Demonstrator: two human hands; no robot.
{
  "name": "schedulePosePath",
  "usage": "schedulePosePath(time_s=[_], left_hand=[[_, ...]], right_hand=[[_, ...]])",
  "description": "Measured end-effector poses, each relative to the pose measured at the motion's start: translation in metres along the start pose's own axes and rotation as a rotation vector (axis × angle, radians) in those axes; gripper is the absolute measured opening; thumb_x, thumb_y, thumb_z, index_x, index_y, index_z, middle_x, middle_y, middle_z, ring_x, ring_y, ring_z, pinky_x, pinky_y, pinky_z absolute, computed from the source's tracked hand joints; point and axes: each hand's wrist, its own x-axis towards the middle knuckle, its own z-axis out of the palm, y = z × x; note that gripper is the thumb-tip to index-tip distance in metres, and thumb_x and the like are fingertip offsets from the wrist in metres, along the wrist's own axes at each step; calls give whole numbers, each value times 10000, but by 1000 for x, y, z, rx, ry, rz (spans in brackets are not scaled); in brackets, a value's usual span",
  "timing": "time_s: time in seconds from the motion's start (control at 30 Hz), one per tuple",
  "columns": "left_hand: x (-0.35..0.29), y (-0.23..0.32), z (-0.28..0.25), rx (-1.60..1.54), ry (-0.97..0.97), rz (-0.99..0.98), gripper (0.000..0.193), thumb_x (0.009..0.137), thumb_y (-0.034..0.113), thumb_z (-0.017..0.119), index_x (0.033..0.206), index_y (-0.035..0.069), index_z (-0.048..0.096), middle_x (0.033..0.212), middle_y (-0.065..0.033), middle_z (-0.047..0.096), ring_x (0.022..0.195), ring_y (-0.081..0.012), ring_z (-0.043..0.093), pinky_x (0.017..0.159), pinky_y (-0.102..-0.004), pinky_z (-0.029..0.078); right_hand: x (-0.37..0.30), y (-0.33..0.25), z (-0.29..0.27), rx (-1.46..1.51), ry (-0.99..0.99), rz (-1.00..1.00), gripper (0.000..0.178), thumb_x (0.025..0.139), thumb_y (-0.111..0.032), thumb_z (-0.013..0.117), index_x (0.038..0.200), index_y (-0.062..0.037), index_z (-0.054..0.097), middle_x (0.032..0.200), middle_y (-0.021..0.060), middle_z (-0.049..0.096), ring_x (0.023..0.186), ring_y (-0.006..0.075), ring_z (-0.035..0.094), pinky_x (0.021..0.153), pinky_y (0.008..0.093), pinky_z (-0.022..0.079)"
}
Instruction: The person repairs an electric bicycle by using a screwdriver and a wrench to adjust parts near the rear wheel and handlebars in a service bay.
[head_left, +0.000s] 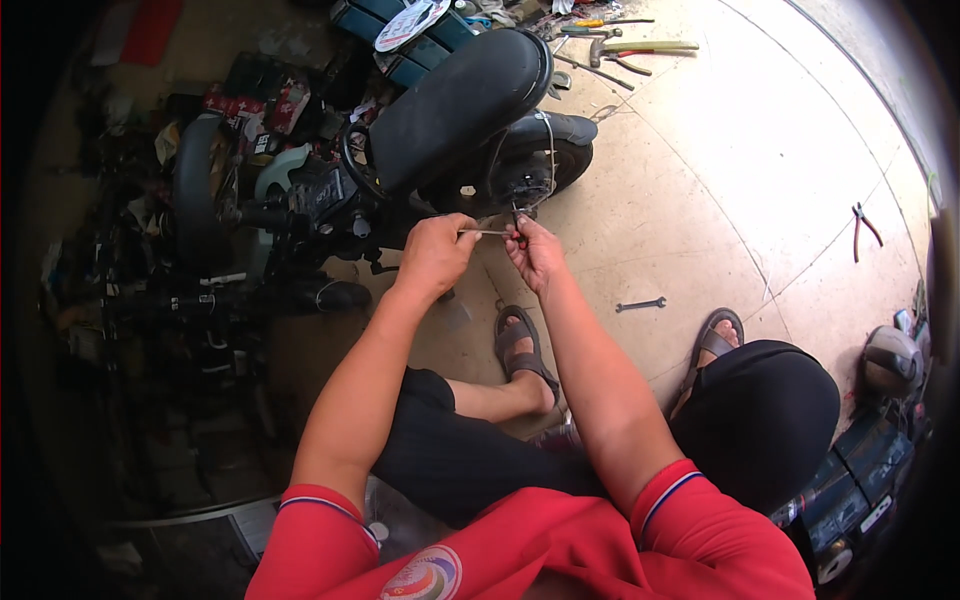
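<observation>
My left hand is closed around a thin grey cable that runs straight across to my right hand. The right hand grips a small tool with red and black handles, its tip at the cable's end. Both hands are held just in front of a small dark scooter lying on its side, close to its black rear wheel. A pale wire loops over that wheel. My forearms come up from the lower edge, and my sandalled feet rest on the floor below the hands.
A small wrench lies on the tan floor to the right of my feet. Red-handled pliers lie further right. Hammers and other tools are scattered at the top. Dark clutter and parts fill the left side. A grey helmet-like object sits at the right.
</observation>
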Motion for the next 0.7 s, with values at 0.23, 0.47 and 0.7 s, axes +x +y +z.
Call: schedulePosePath(time_s=[0.23, 0.47, 0.7], left_hand=[[6, -2, -4, 8, 7, 37, 259, 859, 222, 696, 1014, 19, 734, 860, -189, 719, 808, -333, 706, 757, -395, 535], [4, 1, -5, 32, -16, 45, 242, 875, 219, 679, 1012, 28, 737, 916, -204, 712, 887, -390, 679, 815, -448, 528], [1, -4, -7, 37, 17, 44, 234, 863, 200, 681, 1003, 21, 737, 870, -193, 714, 811, -355, 697, 758, -406, 534]], right_hand=[[-3, 0, 6, -15, 43, -29, 189, 990, -155, 619, 1135, -40, 658, 835, 58, 659, 639, 127, 614, 585, 238, 585], [-3, -3, 3, -16, 14, -50, 148, 993, -158, 619, 1091, -48, 637, 832, 60, 658, 687, 140, 636, 605, 237, 594], [-6, 1, 8, -22, 27, -31, 210, 992, -156, 611, 1155, -32, 655, 829, 52, 655, 630, 128, 616, 575, 237, 581]])
